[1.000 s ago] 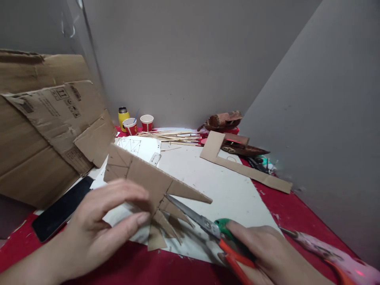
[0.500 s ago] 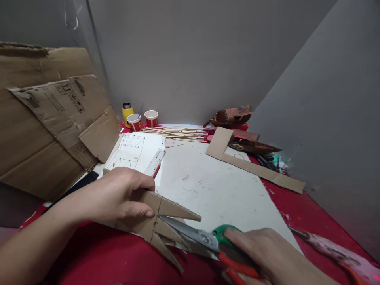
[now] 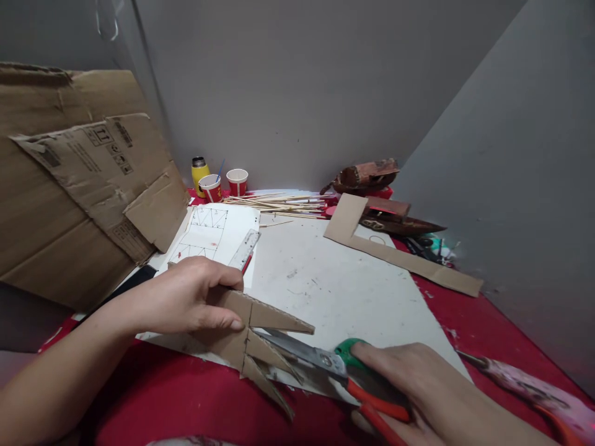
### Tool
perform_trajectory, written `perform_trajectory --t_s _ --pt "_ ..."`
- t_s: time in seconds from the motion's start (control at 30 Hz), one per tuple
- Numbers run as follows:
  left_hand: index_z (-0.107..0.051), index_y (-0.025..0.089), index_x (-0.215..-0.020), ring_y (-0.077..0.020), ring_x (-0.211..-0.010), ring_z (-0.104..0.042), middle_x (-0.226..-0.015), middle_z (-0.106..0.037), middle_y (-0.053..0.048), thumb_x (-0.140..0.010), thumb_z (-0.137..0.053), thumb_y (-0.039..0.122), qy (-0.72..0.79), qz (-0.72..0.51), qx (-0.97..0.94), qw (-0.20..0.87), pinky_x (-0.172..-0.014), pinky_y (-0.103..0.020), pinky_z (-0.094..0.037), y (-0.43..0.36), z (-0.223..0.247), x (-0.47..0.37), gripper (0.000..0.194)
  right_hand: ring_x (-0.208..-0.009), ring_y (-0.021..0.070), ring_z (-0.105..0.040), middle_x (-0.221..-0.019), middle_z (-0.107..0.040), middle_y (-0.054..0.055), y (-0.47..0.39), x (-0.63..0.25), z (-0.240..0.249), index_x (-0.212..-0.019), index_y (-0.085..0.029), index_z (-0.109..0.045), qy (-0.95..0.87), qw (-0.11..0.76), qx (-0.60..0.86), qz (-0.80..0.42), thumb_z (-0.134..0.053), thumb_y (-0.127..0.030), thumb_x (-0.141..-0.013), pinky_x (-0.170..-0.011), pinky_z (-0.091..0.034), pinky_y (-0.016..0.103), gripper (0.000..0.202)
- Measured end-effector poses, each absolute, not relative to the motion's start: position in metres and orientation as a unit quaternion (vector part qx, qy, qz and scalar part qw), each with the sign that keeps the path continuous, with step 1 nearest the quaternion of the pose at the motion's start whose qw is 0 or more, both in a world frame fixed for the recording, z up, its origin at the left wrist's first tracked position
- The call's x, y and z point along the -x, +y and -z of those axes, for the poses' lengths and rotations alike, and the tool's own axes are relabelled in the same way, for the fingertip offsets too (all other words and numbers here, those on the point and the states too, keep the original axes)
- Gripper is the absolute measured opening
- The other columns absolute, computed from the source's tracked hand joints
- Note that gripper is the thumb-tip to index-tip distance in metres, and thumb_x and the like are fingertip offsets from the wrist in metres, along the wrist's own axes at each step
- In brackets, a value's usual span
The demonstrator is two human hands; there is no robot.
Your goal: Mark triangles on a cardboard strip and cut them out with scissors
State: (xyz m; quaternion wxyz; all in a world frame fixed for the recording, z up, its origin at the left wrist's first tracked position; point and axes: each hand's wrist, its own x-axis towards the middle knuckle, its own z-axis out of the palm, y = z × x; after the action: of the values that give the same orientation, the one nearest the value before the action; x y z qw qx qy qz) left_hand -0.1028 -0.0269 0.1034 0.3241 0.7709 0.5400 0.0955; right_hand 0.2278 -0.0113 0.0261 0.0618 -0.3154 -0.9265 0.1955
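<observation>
My left hand (image 3: 199,297) pinches a piece of brown cardboard (image 3: 232,347), thumb on top and fingers underneath. The cardboard's right end is cut into several pointed strips that fan apart, and a dark line is drawn across it at their base. In my right hand (image 3: 400,378) is a pair of scissors (image 3: 325,360) with green and orange handles. Its blades lie in the gap below the upper pointed strip, with their tips near the drawn line. Part of the lower handle and some right-hand fingers are hidden or cut off by the frame edge.
A white board (image 3: 320,272) covers the red table (image 3: 153,396). On it are a drawn sheet (image 3: 209,232), a ruler (image 3: 245,251), thin sticks (image 3: 279,205) and an L-shaped cardboard (image 3: 395,257). Cups, a yellow bottle (image 3: 199,170), model boats (image 3: 395,217), a glue gun (image 3: 520,381) and large cardboard (image 3: 56,204) surround it.
The cardboard's lower strips have shifted slightly up and right, and the scissor blades now sit in the gap with less spread. Both hands keep their grip; the whole view has tilted a little.
</observation>
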Motion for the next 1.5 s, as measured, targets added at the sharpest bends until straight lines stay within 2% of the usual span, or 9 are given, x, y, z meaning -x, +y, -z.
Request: perform_trajectory --t_s 0.1,0.37,0.77,0.97,1.23,1.33,1.43,1.5 --pt "-0.057 0.02 -0.072 -0.0117 -0.06 -0.048 -0.061 -0.053 0.007 -0.081 -0.073 0.039 0.541 -0.101 -0.767 0.329 -0.052 -0.022 -0.03 -0.027 -0.102 0.102 0.027 -0.058 0.0191 -0.063 -0.064 -0.066 0.001 -0.011 -0.23 -0.026 -0.076 -0.025 -0.064 -0.917 0.082 0.329 -0.208 -0.066 -0.044 -0.086 -0.053 -0.046 0.026 0.021" --pt "-0.056 0.021 -0.075 -0.012 -0.064 -0.05 -0.067 -0.055 0.006 -0.082 -0.072 0.041 0.542 -0.062 -0.787 0.288 -0.056 -0.023 -0.032 -0.026 -0.1 0.104 0.026 -0.057 0.0196 -0.065 -0.062 -0.067 0.001 -0.013 -0.229 -0.032 -0.081 -0.025 -0.068 -0.916 0.053 0.32 -0.235 -0.065 -0.04 -0.087 -0.052 -0.046 0.026 0.016" --pt "-0.058 0.022 -0.076 -0.0125 -0.064 -0.049 -0.068 -0.056 0.006 -0.084 -0.068 0.038 0.559 -0.066 -0.792 0.237 -0.057 -0.024 -0.032 -0.029 -0.102 0.1 0.021 -0.053 0.0185 -0.065 -0.061 -0.067 0.001 -0.015 -0.228 -0.019 -0.077 -0.024 -0.065 -0.93 0.054 0.305 -0.199 -0.059 -0.041 -0.093 -0.05 -0.045 0.025 0.024" --pt "-0.057 0.021 -0.073 -0.0125 -0.062 -0.048 -0.064 -0.053 0.006 -0.081 -0.07 0.037 0.571 -0.089 -0.773 0.261 -0.055 -0.024 -0.032 -0.029 -0.106 0.099 0.022 -0.055 0.0211 -0.066 -0.065 -0.068 0.004 -0.014 -0.23 -0.014 -0.082 -0.022 -0.065 -0.942 0.048 0.287 -0.169 -0.047 -0.045 -0.1 -0.051 -0.048 0.029 0.034" --pt "-0.058 0.02 -0.073 -0.0098 -0.059 -0.047 -0.061 -0.052 0.008 -0.081 -0.073 0.033 0.554 -0.147 -0.744 0.342 -0.052 -0.02 -0.033 -0.028 -0.106 0.102 0.021 -0.054 0.019 -0.063 -0.064 -0.067 0.002 -0.01 -0.229 -0.022 -0.077 -0.025 -0.057 -0.918 -0.006 0.321 -0.232 -0.042 -0.049 -0.1 -0.052 -0.044 0.029 0.037" --pt "-0.059 0.019 -0.073 -0.0094 -0.059 -0.046 -0.063 -0.052 0.008 -0.082 -0.072 0.033 0.545 -0.185 -0.743 0.341 -0.053 -0.02 -0.035 -0.028 -0.106 0.103 0.021 -0.056 0.0224 -0.066 -0.066 -0.071 0.005 0.001 -0.232 -0.014 -0.082 -0.023 -0.059 -0.911 -0.005 0.367 -0.19 -0.04 -0.047 -0.1 -0.052 -0.044 0.03 0.036" --pt "-0.059 0.019 -0.072 -0.0105 -0.061 -0.048 -0.064 -0.055 0.006 -0.083 -0.072 0.035 0.546 -0.221 -0.744 0.316 -0.054 -0.021 -0.036 -0.028 -0.104 0.102 0.023 -0.058 0.0292 -0.072 -0.068 -0.075 0.009 0.014 -0.236 -0.001 -0.093 -0.02 -0.064 -0.896 -0.006 0.435 -0.09 -0.044 -0.045 -0.097 -0.051 -0.042 0.033 0.032" --pt "-0.057 0.019 -0.07 -0.0109 -0.06 -0.049 -0.063 -0.056 0.006 -0.085 -0.07 0.035 0.547 -0.245 -0.749 0.283 -0.053 -0.022 -0.035 -0.029 -0.102 0.099 0.025 -0.057 0.0302 -0.072 -0.067 -0.075 0.009 0.02 -0.237 0.007 -0.093 -0.02 -0.066 -0.884 -0.002 0.467 -0.031 -0.049 -0.045 -0.094 -0.048 -0.038 0.032 0.031"
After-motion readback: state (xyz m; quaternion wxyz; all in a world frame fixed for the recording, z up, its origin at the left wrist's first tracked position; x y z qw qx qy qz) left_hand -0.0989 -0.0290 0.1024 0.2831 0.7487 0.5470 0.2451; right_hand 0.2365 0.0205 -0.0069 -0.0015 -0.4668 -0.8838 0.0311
